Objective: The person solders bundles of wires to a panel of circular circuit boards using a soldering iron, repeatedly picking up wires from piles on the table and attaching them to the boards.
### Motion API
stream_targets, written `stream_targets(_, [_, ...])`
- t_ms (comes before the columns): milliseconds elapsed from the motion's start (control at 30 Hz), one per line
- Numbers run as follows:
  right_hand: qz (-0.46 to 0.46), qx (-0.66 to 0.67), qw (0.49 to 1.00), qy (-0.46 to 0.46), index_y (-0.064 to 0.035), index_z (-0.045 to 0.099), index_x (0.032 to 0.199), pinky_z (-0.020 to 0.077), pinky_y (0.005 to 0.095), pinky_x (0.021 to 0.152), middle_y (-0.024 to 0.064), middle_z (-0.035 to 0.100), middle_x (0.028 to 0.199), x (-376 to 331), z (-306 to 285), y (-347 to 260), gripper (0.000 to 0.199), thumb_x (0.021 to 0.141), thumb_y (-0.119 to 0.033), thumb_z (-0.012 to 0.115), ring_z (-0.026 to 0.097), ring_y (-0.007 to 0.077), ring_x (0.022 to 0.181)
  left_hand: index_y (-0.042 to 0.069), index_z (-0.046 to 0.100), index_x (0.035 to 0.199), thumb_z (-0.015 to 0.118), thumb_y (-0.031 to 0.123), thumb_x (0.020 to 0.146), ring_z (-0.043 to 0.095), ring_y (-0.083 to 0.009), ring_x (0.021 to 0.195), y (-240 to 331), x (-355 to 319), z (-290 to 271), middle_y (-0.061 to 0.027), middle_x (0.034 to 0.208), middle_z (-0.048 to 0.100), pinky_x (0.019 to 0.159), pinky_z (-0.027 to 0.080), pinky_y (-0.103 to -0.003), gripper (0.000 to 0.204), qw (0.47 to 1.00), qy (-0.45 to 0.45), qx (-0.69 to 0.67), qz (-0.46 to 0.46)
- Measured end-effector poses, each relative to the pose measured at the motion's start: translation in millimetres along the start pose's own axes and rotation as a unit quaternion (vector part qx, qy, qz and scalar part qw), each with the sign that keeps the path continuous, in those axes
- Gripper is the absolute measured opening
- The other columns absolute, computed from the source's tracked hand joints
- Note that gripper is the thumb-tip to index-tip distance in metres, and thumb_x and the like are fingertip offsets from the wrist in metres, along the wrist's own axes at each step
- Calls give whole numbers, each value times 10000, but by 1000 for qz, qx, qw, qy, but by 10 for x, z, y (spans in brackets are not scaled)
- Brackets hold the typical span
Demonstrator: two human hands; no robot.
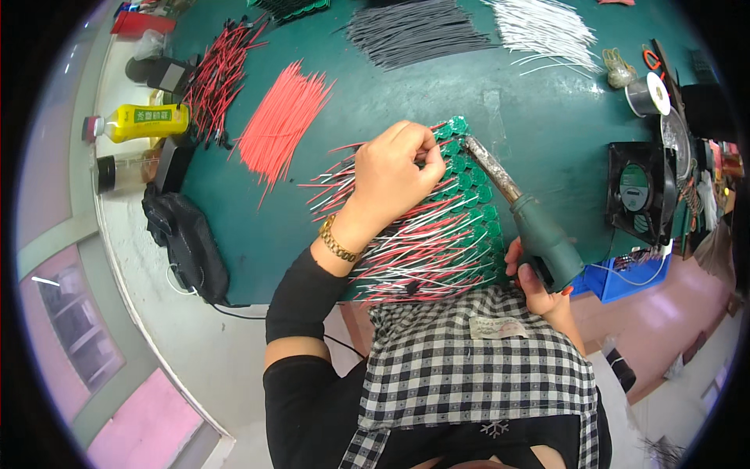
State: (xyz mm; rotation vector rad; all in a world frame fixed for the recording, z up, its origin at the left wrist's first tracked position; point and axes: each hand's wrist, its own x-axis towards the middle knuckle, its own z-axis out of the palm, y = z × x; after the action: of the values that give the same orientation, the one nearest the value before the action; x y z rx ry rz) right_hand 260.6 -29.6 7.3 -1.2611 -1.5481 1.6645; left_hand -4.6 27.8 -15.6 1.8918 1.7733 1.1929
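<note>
Green iron handle [547, 244] half hiding right hand [537, 288]

Bare green mat [539, 117] lies open to the right of the circuit boards [469, 187], between them and the small black fan [637, 191], so a hand could pass there. Far across the mat, grey wires [414, 31] and white wires [547, 27] bar the way. To the left, a loose pink wire bundle [281, 121] and a red-and-black bundle [219, 74] crowd the mat. A yellow bottle [141, 123] and a black bag [187, 242] block the left edge. The soldering iron [519, 211] slants over the boards' right side, and a solder spool [648, 95] stands far right
</note>
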Motion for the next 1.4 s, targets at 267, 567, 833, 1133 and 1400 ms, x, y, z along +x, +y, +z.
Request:
stream_targets(267, [-6, -13, 1000, -18, -46, 568, 1023, 418, 222, 529, 40, 576, 835, 29, -18, 9, 366, 841, -358, 630, 549, 96, 681, 44, 587, 706, 675, 8, 698, 545, -152, 520, -11, -12, 2, -52, 643, 574, 477, 430, -273, 96, 1000, 3, 2, 5])
stream_targets(567, [-6, 17, 1000, -7, -58, 479, 1241, 427, 270, 593, 77, 565, 886, -13, 12, 18, 531, 849, -393, 608, 536, 128, 703, 45, 594, 703, 680, 20, 696, 551, -150, 533, -34, -7, -1, -48, 648, 586, 492, 442, -267, 90, 1000, 2, 19, 10])
stream_targets(833, [-55, 77, 995, -10, -22, 579, 1036, 474, 276, 655, 56, 579, 889, 9, -21, -16, 217, 840, -118, 585, 561, 123, 717, 48, 586, 709, 679, 27, 703, 554, -151, 540, -13, -9, -1, -48, 657, 586, 495, 441, -269, 95, 999, -3, 30, 10])
stream_targets(1133, [-73, 112, 991, 2, -23, 564, 1087, 471, 282, 666, 54, 564, 871, -6, 10, 18, 268, 842, -131, 570, 552, 125, 733, 56, 586, 721, 686, 35, 722, 547, -146, 540, 21, -39, 9, -38, 683, 596, 486, 427, -269, 102, 1000, 3, 19, 6])
stream_targets(1400, [-54, 53, 997, 22, -11, 616, 966, 492, 286, 625, 57, 636, 839, 5, 9, 76, 171, 797, -28, 606, 601, 137, 691, 67, 624, 722, 700, 38, 713, 510, -118, 493, -20, -23, 9, -26, 669, 598, 462, 406, -248, 82, 1000, 2, 9, 21])
